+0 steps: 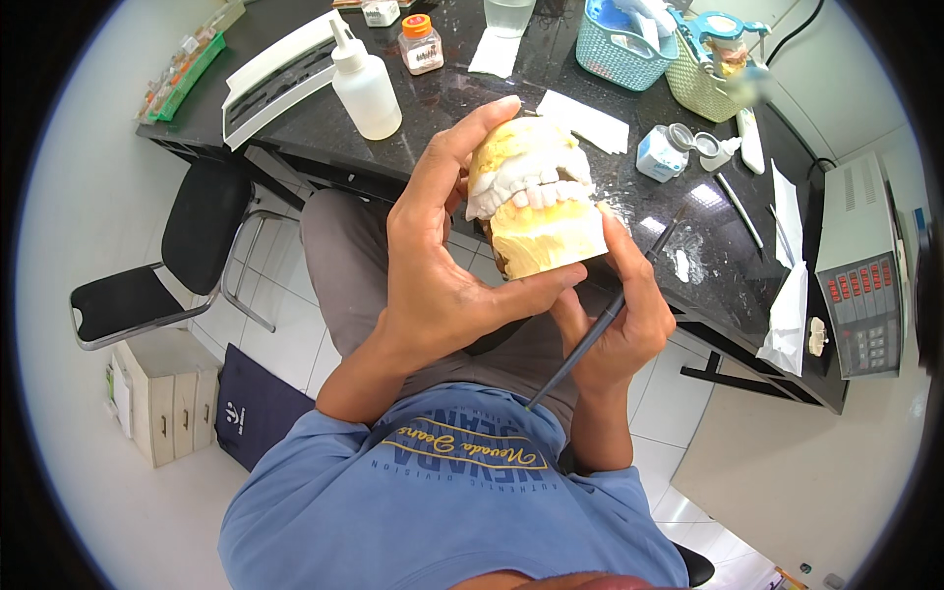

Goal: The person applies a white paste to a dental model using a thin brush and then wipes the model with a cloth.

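A plaster dental model with yellow bases and white teeth is held up in front of me, upper and lower jaws together. My left hand is closed round its left side, fingers over the top and thumb along the lower edge. In my right hand is a slim, dark-handled brush, its narrow tip pointing up and away over the table. The right fingertips also touch the lower right corner of the model. The model's back is hidden by my left hand.
The black table carries a squeeze bottle, an orange-capped jar, a white open-lidded bottle, a blue basket and a green basket. White powder lies near the right edge. A control unit stands at right, a black chair at left.
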The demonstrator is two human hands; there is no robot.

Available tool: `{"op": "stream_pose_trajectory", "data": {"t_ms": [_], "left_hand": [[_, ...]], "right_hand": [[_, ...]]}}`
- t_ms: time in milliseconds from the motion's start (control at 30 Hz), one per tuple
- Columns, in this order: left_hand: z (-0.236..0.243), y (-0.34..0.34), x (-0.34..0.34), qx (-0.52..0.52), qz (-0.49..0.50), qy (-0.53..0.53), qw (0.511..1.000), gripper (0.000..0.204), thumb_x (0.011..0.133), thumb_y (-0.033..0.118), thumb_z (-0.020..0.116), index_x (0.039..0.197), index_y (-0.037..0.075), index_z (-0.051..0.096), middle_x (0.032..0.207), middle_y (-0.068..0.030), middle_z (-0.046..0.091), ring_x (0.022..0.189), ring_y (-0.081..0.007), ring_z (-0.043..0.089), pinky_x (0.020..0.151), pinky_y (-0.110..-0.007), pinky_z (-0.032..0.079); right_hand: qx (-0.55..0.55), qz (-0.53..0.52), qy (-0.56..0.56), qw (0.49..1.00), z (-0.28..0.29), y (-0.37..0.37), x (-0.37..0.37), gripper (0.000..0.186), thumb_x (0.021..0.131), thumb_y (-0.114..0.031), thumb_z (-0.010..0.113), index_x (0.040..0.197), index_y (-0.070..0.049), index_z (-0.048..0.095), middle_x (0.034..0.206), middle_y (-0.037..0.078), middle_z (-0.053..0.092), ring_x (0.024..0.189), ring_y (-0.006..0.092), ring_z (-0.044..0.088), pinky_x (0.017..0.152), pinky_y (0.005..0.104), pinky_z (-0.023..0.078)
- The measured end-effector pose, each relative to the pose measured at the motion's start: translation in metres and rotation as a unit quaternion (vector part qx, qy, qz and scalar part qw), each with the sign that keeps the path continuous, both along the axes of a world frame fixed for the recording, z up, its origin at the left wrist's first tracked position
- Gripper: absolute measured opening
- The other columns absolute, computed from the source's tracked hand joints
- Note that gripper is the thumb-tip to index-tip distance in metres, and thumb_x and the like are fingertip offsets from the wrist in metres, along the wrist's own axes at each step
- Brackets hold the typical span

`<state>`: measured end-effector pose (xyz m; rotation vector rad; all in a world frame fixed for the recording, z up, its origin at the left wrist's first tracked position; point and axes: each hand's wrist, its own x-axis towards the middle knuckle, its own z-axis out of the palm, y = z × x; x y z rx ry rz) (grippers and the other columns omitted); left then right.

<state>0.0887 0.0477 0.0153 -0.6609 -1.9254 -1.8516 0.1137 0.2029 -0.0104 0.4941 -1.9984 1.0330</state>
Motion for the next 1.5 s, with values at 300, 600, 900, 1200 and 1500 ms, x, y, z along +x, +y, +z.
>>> {"op": "stream_pose_trajectory", "data": {"t_ms": [300,600,900,1200,1500], "left_hand": [[-0.002,-0.005,0.002,0.061,-0.026,-0.04,0.997,0.095,0.062,0.016,0.085,0.138,-0.006,0.033,0.123,-0.0147,0.054,0.111,-0.0196,0.057,0.094,-0.031,0.047],[-0.021,-0.028,-0.009,0.178,-0.06,-0.056,0.981,0.1,0.058,0.01,0.088,0.138,-0.002,0.029,0.122,-0.014,0.053,0.114,-0.0196,0.054,0.097,-0.032,0.044],[-0.046,-0.061,-0.005,0.312,-0.162,-0.157,0.923,0.105,0.054,0.015,0.093,0.135,0.001,0.029,0.127,-0.0123,0.047,0.119,-0.0201,0.05,0.097,-0.034,0.047],[-0.064,-0.079,-0.003,0.276,-0.135,-0.13,0.943,0.106,0.051,0.011,0.093,0.136,0.002,0.031,0.129,-0.0126,0.048,0.12,-0.0208,0.049,0.099,-0.035,0.044],[-0.07,-0.087,-0.004,0.245,-0.106,-0.088,0.96,0.103,0.052,0.008,0.092,0.136,0.001,0.032,0.13,-0.0149,0.048,0.12,-0.0214,0.049,0.101,-0.035,0.042]], "right_hand": [[-0.046,0.034,-0.003,0.998,0.007,0.01,-0.003,0.06,0.09,-0.052,0.053,0.11,0.004,0.061,0.095,0.018,0.069,0.09,0.028,0.069,0.079,0.0336,0.054],[-0.151,0.081,-0.023,0.985,0.1,0.027,-0.091,0.017,0.083,-0.004,0.058,0.098,0.002,0.054,0.072,0.004,0.054,0.062,0.0085,0.052,0.056,0.0219,0.042],[0.084,0.049,-0.185,0.978,0.131,-0.012,-0.275,0.022,0.085,-0.022,0.063,0.074,-0.004,0.06,0.064,0.002,0.057,0.06,0.0101,0.053,0.053,0.0268,0.041],[0.178,0.033,-0.203,0.962,0.097,-0.037,-0.334,0.02,0.082,-0.016,0.067,0.077,0.003,0.063,0.064,0.007,0.061,0.057,0.0148,0.057,0.051,0.0299,0.044],[0.169,0.056,-0.173,0.969,0.052,-0.042,-0.21,0.017,0.085,-0.016,0.062,0.084,0.001,0.064,0.07,0.006,0.065,0.062,0.0124,0.058,0.055,0.0261,0.046]]}}
